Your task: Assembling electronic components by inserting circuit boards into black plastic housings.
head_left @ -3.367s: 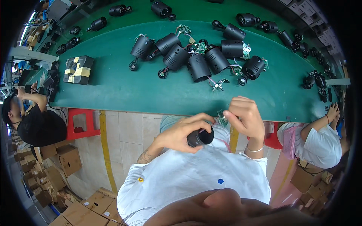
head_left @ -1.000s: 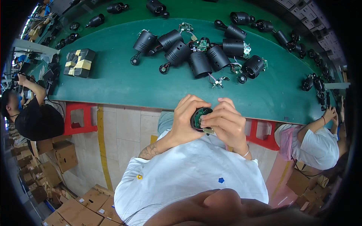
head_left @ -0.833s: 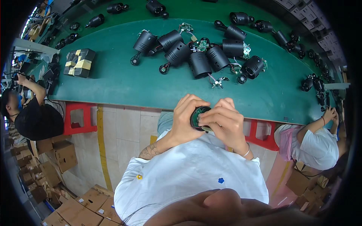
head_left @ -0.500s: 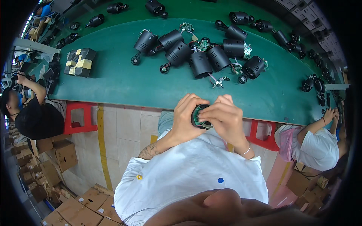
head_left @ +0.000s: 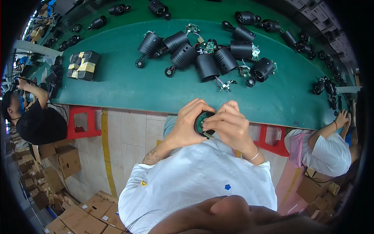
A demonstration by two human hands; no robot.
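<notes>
A black cylindrical housing (head_left: 197,127) is held in front of my chest, at the near edge of the table. My left hand (head_left: 186,124) is wrapped around its side. Its open end faces right and shows a green circuit board (head_left: 201,122) inside. My right hand (head_left: 231,125) reaches in from the right, its fingertips pinched together at the board. What exactly lies between those fingertips is hidden. A thin pale strip (head_left: 209,136) sticks out below the right fingers.
On the green table (head_left: 128,87), several black cylinders (head_left: 206,67) lie with wired circuit boards. A black block with yellow tape (head_left: 83,65) sits at left. Beyond runs a green belt (head_left: 202,9) with more cylinders. Co-workers sit at left (head_left: 41,126) and right (head_left: 329,152).
Both hands and the housing have shifted slightly left and toward my body. The housing has turned a little, and the pale strip shows more below the fingers.
</notes>
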